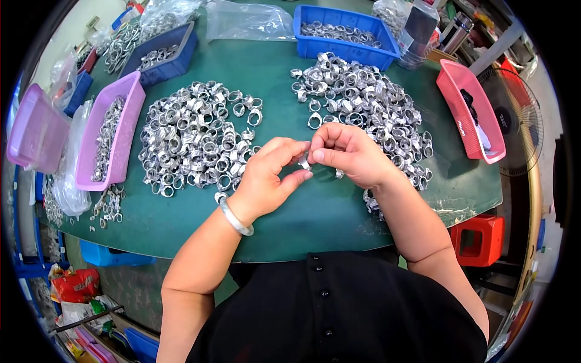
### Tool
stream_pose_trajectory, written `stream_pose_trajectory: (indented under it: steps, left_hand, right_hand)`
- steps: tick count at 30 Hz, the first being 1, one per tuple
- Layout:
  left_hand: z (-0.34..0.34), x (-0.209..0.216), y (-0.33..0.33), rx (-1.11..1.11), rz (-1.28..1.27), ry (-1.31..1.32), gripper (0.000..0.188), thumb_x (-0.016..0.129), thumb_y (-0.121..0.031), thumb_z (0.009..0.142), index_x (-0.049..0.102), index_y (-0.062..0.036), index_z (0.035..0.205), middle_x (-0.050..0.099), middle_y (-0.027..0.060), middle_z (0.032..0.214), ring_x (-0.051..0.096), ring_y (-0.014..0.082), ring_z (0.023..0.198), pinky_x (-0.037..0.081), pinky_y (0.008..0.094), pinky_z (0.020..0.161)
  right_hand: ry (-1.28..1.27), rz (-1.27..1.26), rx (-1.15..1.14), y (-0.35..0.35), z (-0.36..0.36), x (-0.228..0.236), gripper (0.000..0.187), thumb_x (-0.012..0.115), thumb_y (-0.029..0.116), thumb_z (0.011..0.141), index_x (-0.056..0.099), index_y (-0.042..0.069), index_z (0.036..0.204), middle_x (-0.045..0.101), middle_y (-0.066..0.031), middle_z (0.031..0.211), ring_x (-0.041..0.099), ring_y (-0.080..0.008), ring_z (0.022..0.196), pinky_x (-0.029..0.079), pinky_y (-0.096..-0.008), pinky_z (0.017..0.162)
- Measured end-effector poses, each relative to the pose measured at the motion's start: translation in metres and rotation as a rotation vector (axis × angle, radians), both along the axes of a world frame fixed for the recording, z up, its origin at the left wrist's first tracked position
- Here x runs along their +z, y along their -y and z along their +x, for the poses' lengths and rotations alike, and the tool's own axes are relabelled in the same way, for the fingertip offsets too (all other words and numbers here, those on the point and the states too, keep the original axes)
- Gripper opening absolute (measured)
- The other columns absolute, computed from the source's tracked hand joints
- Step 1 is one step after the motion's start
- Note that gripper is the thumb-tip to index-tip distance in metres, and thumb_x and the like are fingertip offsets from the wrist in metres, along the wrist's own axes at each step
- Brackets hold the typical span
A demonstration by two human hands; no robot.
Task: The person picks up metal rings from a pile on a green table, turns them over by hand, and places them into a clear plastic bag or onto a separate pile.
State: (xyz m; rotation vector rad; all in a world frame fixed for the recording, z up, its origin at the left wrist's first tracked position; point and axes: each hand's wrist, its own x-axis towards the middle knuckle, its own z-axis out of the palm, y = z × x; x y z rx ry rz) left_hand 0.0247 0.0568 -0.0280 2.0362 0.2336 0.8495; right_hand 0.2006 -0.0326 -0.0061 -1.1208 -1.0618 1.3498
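Over the table's near middle, my left hand (pixel 266 180) holds a silver metal ring (pixel 304 163) between thumb and fingertips. A pale bangle sits on that wrist. Right beside the ring, my right hand (pixel 351 156) is closed in a pinch, its thumb and index finger meeting at the ring's upper edge. Whatever those fingertips grip is too small to tell. A heap of similar rings (pixel 196 136) lies to the left of my hands. Another pile of rings (pixel 363 100) spreads to the right, partly behind my right hand and forearm.
The green table (pixel 175 221) carries a pink basket of metal pieces (pixel 137 100) at left and blue bins (pixel 387 60) (pixel 184 51) of rings at the back. At right are a pink basket (pixel 448 91) and a fan (pixel 520 109). A red stool (pixel 494 239) stands below.
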Motion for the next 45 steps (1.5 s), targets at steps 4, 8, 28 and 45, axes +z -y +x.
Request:
stream_pose_trajectory:
  steps: [4, 8, 28, 45]
  left_hand:
    - [-0.001, -0.002, -0.001, -0.015, -0.049, 0.012, 0.048, 0.067, 0.005, 0.070, 0.053, -0.0015, 0.116, 0.058, 0.0089, 0.095, 0.057, 0.0170, 0.084, 0.047, 0.0286, 0.076]
    - [-0.004, 0.001, 0.002, -0.078, -0.070, 0.140, 0.060, 0.063, 0.005, 0.073, 0.041, -0.0018, 0.128, 0.059, 0.0082, 0.097, 0.056, 0.0162, 0.090, 0.043, 0.0290, 0.084]
    - [-0.006, -0.007, 0.001, -0.062, -0.307, 0.082, 0.040, 0.067, -0.003, 0.077, 0.053, -0.0009, 0.115, 0.065, 0.0072, 0.089, 0.059, 0.0097, 0.074, 0.048, 0.0226, 0.062]
    - [-0.005, -0.001, 0.003, -0.022, -0.318, 0.055, 0.029, 0.064, -0.005, 0.081, 0.055, 0.0004, 0.108, 0.064, 0.0051, 0.089, 0.059, 0.0089, 0.075, 0.048, 0.0218, 0.065]
  right_hand:
    - [-0.040, -0.031, -0.098, -0.001, -0.002, -0.001, 0.009, 0.058, 0.008, 0.086, 0.055, 0.001, 0.091, 0.059, -0.0037, 0.084, 0.058, -0.0104, 0.079, 0.049, -0.0241, 0.068]
    - [-0.094, -0.231, 0.010, 0.004, -0.005, 0.010, 0.018, 0.055, 0.014, 0.089, 0.057, 0.000, 0.100, 0.062, -0.0059, 0.084, 0.058, -0.0102, 0.065, 0.047, -0.0214, 0.052]
    - [-0.088, 0.090, -0.008, 0.001, -0.007, 0.002, 0.019, 0.064, 0.000, 0.080, 0.055, 0.001, 0.097, 0.061, -0.0043, 0.086, 0.058, -0.0088, 0.075, 0.050, -0.0228, 0.063]
    - [0.192, 0.194, -0.101, 0.007, -0.015, 0.004, 0.026, 0.061, -0.004, 0.079, 0.051, 0.002, 0.103, 0.056, -0.0027, 0.089, 0.056, -0.0081, 0.079, 0.048, -0.0220, 0.069]
